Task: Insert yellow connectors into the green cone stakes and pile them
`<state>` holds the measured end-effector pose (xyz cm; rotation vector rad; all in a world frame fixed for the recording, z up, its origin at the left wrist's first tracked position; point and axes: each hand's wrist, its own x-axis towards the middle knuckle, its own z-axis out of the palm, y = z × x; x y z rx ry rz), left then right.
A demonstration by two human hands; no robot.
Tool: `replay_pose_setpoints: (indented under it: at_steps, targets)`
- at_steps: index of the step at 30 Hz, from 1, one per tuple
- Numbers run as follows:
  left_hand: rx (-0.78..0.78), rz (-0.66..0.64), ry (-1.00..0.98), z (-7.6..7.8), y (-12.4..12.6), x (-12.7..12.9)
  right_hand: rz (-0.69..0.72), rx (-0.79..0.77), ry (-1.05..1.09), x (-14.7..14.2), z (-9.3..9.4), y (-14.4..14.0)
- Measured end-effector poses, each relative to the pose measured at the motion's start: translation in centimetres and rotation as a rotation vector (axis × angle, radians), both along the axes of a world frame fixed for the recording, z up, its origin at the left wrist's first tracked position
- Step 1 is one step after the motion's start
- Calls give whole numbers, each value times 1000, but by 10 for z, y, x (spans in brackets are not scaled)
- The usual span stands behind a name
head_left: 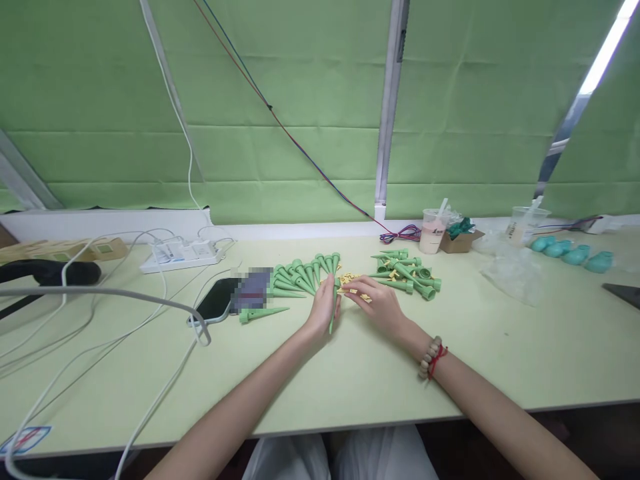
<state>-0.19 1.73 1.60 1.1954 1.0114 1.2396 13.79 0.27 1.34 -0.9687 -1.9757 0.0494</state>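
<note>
I look over a pale bench (500,360) bearing a fanned row of green spikes (300,272) on the left and a looser green heap (410,267) on the right. Between them I see the right hand (377,303) pinching a tiny yellow piece at the wide end of one green spike (333,321), which the left hand (323,310) grips, tip toward me. Loose yellow bits (349,277) lie just beyond.

Left hand (321,311) (curled) near right hand (379,304)
</note>
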Motion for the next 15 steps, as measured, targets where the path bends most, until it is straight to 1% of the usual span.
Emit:
replay_pose_setpoints:
  at_steps: [4,8,12,15]
  targets:
    - [-42,-34,11,1,-2,1,54,37,6,4,-6,5]
    - [-30,-67,15,1,-6,3,78,42,8,4,-7,5]
    - [8,2,-29,3,-10,7,48,58,-41,3,-4,3]
    - [11,45,-14,2,-11,7,47,60,-83,2,-4,3]
